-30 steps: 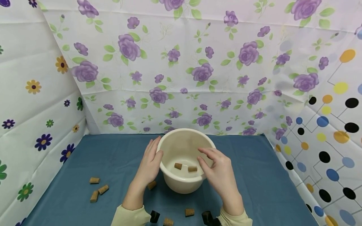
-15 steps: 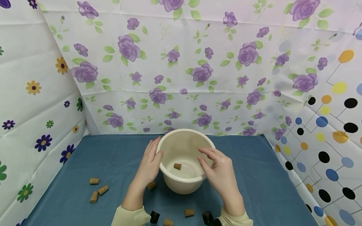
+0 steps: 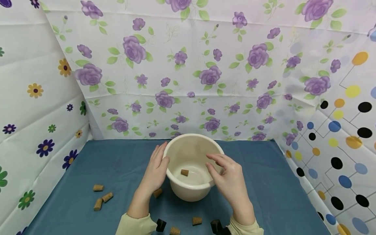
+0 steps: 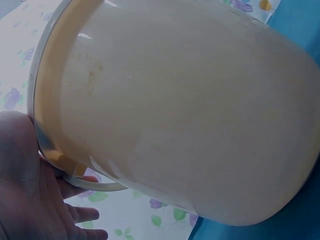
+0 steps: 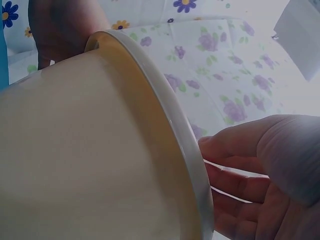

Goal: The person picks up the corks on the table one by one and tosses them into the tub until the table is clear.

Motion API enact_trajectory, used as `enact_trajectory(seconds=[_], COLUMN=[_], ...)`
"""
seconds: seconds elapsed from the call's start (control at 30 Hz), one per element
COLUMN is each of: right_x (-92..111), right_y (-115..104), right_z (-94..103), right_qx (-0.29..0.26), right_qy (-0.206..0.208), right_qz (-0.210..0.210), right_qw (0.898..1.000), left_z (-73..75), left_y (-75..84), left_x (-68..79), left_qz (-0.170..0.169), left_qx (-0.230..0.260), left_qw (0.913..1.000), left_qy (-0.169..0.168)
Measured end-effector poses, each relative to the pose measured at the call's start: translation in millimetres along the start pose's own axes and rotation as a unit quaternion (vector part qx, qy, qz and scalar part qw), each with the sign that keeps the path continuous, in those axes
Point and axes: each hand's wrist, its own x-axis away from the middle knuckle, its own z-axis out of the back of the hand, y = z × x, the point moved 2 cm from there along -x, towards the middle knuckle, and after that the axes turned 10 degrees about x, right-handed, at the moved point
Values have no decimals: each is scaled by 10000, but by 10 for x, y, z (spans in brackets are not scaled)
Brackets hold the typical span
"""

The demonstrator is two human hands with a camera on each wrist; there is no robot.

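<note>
A cream plastic bucket [image 3: 190,192] stands on the blue cloth [image 3: 258,195], between the two hands, its wide mouth turned up toward the head camera. One cork stopper [image 3: 184,172] lies inside on the bucket floor.

The left hand [image 3: 154,169] lies along the bucket's left side, fingers extended against the outer wall and thumb at the rim; it is loose rather than clenched. In the left wrist view its fingers spread past the edge of the bucket. The right hand [image 3: 227,174] is at the opposite side of the rim, its thumb and forefinger slightly bent over the mouth with a gap between them and nothing visible in that gap. The right wrist view shows the thumb tip at the rim and other fingers partly hidden behind it.

Three corks [image 3: 107,196] lie close together at the left of the cloth. A fourth cork [image 3: 157,192] is just beside the left wrist, partly covered by it. Two more corks [image 3: 197,221] lie in front of the bucket, between the pale yellow sleeves [image 3: 136,225], one of them cut by the bottom edge of the head view. A floral sheet [image 3: 188,65] hangs behind.
</note>
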Motion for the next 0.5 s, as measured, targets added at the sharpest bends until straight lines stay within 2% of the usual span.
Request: enact_trajectory(seconds=[0.5], right_x=[6], right_y=[-13], right_z=[14], right_qx=[-92], right_qy=[46], right_qz=[96], right_qw=[9999], left_z=[3], left_y=[-3], left_x=[-9], left_qz=[22], left_qx=[1], left_qw=[10000], left_qy=[-50])
